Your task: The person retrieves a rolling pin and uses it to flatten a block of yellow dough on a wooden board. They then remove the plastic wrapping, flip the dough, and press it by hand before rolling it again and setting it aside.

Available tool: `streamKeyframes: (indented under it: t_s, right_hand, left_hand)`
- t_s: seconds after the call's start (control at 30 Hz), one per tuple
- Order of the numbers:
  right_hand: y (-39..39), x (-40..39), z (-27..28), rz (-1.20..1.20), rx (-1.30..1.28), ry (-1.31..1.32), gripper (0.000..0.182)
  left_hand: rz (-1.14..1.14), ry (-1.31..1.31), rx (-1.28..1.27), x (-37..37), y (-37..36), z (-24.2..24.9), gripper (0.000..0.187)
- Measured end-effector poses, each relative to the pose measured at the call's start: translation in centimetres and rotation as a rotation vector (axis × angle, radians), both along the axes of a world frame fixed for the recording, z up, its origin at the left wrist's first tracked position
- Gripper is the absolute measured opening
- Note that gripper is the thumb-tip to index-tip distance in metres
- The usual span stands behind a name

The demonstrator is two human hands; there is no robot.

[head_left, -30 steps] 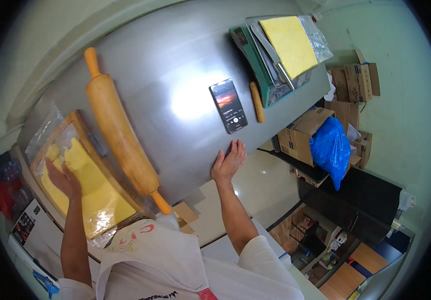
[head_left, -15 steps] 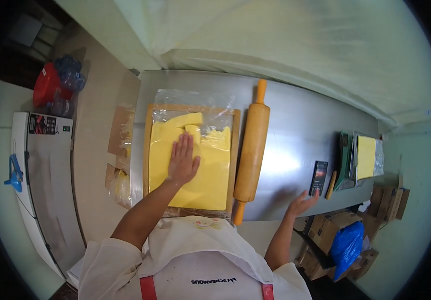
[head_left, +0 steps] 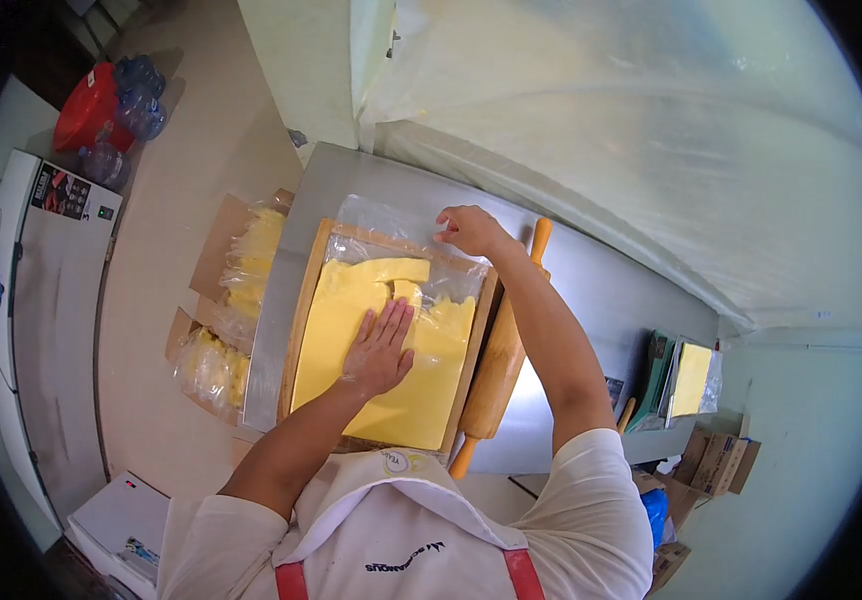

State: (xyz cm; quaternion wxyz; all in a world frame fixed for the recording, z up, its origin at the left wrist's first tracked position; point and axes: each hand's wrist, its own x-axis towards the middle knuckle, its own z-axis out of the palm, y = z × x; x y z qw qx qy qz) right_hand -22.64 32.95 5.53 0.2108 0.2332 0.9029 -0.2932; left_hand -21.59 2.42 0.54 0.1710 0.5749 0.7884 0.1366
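My left hand (head_left: 381,352) lies flat, fingers together and stretched out, on a smooth yellow slab (head_left: 371,400) that looks like butter or dough. A wooden frame (head_left: 312,300) surrounds the slab, with clear plastic film (head_left: 381,213) spread under it and past the far edge. Near the top, a loose yellow strip (head_left: 391,269) and ragged pieces lie over the slab. My right hand (head_left: 471,231) hovers by the frame's far right corner, close to the film, fingers bent with a gap to the thumb and nothing visible in them.
A wooden rolling pin (head_left: 494,385) lies right of the frame, partly under my right forearm. On the steel table (head_left: 601,265), green and yellow sheets (head_left: 689,380) stand at the right end. Boxes with wrapped yellow pieces (head_left: 213,370) sit left of the table. A plastic curtain hangs behind.
My right hand has swung from beside the phone at the right across to the frame's far right corner. My left hand remains flat on the slab. The view has turned.
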Motion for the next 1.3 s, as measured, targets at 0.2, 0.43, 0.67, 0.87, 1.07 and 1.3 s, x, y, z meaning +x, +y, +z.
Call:
streamKeyframes:
  t_s: [0.2, 0.43, 0.67, 0.87, 1.07, 1.3]
  right_hand:
    - [1.3, 0.6, -3.4, 0.042, 0.135, 0.268, 0.029]
    - [1.9, 0.6, 1.0, 0.116, -0.216, 0.220, 0.013]
    - [2.4, 2.2, 4.1, -0.052, -0.626, 0.236, 0.014]
    - [5.3, -2.1, -4.2, 0.044, -0.176, 0.025, 0.047]
    - [3.2, -3.2, -5.3, 0.380, -0.207, -0.043, 0.044]
    - [-1.1, 2.1, -5.5, -0.094, -0.636, 0.227, 0.039]
  left_hand:
    - [-0.003, -0.002, 0.006, 0.1, -0.1, -0.2, 0.073]
    - [0.008, -0.014, -0.004, 0.1, -0.1, 0.1, 0.073]
    - [0.012, -0.020, 0.007, 0.1, -0.1, 0.1, 0.074]
    - [0.012, -0.012, -0.003, 0.1, -0.1, 0.1, 0.074]
    - [0.017, -0.025, 0.014, 0.1, -0.2, 0.2, 0.074]
    - [0.001, -0.014, 0.044, 0.1, -0.3, 0.0, 0.072]
